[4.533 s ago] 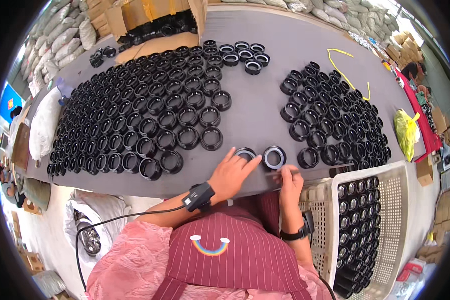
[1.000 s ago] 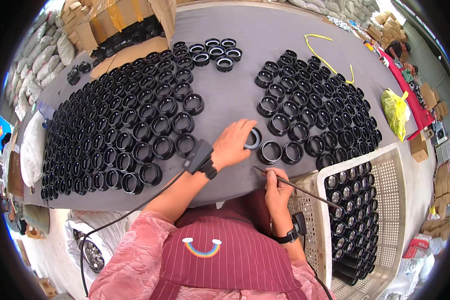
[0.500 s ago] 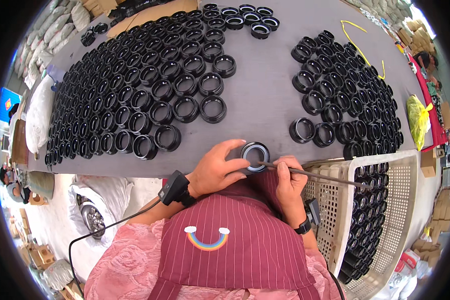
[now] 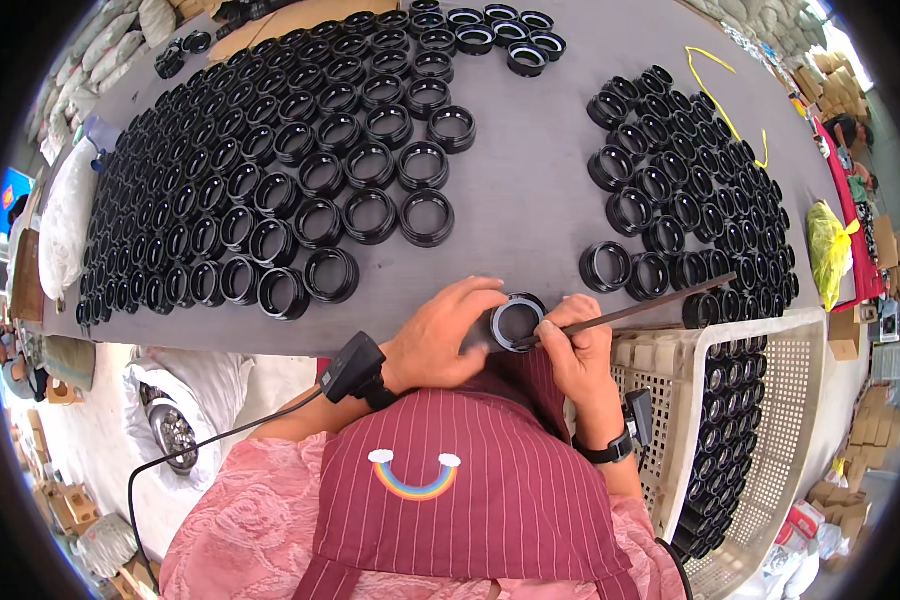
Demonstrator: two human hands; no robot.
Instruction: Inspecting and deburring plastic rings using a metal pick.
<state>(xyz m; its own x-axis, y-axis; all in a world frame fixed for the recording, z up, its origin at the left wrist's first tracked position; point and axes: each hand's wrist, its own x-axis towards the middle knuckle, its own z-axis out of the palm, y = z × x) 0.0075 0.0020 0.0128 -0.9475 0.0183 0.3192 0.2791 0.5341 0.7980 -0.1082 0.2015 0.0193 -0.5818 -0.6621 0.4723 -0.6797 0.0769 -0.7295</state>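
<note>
A wide, matte grey counter [image 4: 530, 190] is spanning the view, its surface smooth and flat. A large block of black ring-shaped parts [image 4: 270, 170] is lying in tidy rows on its left half, and a smaller cluster of black rings [image 4: 690, 190] is sitting on its right. A white perforated plastic crate [image 4: 800, 440] is standing at the lower right, holding stacked black rings in columns. At the counter's near edge, the left hand [image 4: 440, 335] is gripping one black ring [image 4: 517, 322], fingers curled around its rim, opening facing upward. The right hand [image 4: 580, 350] is closing around a thin dark rod-like tool [image 4: 640, 310], its tip touching the held ring's rim.
</note>
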